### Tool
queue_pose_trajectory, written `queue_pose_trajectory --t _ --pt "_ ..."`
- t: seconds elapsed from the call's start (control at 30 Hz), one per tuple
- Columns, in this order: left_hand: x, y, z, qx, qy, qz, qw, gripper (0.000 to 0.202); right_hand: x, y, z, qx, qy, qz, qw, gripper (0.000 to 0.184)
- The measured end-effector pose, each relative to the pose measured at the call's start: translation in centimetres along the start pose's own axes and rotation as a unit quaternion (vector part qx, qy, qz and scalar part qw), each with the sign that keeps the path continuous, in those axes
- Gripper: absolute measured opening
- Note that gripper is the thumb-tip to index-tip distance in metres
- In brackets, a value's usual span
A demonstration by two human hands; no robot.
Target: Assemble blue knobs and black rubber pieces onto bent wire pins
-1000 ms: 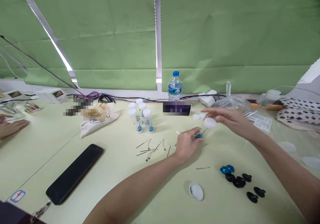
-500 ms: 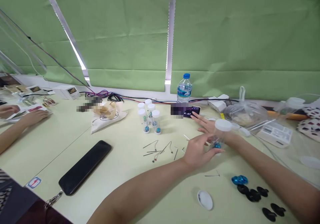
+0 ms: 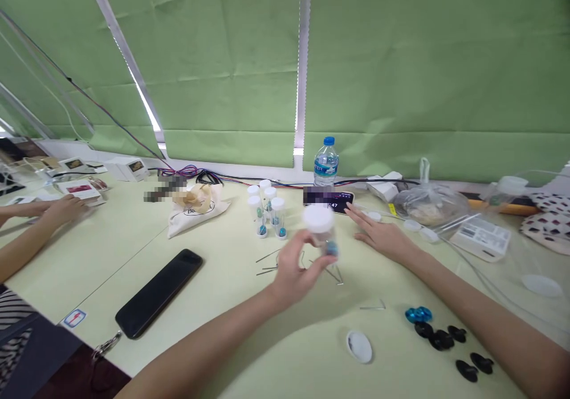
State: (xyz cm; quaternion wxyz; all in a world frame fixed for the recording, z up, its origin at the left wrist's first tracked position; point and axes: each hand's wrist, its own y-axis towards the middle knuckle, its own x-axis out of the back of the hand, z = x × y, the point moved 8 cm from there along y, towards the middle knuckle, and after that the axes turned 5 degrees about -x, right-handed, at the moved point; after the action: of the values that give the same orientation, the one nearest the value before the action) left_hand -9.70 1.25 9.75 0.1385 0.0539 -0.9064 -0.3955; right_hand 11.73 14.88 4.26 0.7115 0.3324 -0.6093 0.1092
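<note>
My left hand (image 3: 293, 273) is raised above the pale table (image 3: 214, 328) and closed around a clear tube with a white cap (image 3: 321, 228) and something blue inside. My right hand (image 3: 380, 236) lies flat on the table with its fingers stretched out toward a small clock display (image 3: 333, 199), holding nothing. Several capped tubes (image 3: 267, 212) stand upright behind my left hand. Bent metal wires (image 3: 271, 262) lie on the table under it.
A black phone (image 3: 159, 291) lies at the left front. A white lid (image 3: 358, 347), a blue piece (image 3: 418, 314) and several black pieces (image 3: 449, 345) lie at the right front. A water bottle (image 3: 326, 162), cloth bag (image 3: 196, 206) and plastic bag (image 3: 427, 206) stand at the back. Another person's hand (image 3: 65, 209) rests at the far left.
My left hand lifted the capped tube off the table and carried it left toward the standing tubes. My right hand let go of the cap and now rests flat.
</note>
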Motion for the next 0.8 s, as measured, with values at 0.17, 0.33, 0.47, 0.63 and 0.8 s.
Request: queue_pose_trajectory --t 0.17,0.33,0.47,0.63,0.8 --pt "12.7 -1.3 3.0 -0.013 0.160 -0.226 0.961 0.027 0.0 -2.2 0.1 -0.030 0.010 0.025 0.999 0.061" --pt "17.7 -0.7 8.1 0.119 0.240 -0.258 0.928 0.035 0.3 -4.6 0.1 -0.061 0.022 0.037 0.997 0.052" --pt "17.0 -0.8 11.2 0.184 0.236 -0.191 0.935 0.034 0.6 -6.4 -0.3 -0.087 0.046 0.030 0.995 0.046" --pt "15.2 -1.5 13.6 0.244 0.236 -0.081 0.937 0.034 1.2 -7.9 -1.4 -0.133 0.080 -0.003 0.988 0.041" --pt "15.3 -1.6 13.1 0.268 0.265 -0.044 0.925 0.051 2.1 -9.4 -2.1 -0.174 0.123 -0.033 0.976 0.038"
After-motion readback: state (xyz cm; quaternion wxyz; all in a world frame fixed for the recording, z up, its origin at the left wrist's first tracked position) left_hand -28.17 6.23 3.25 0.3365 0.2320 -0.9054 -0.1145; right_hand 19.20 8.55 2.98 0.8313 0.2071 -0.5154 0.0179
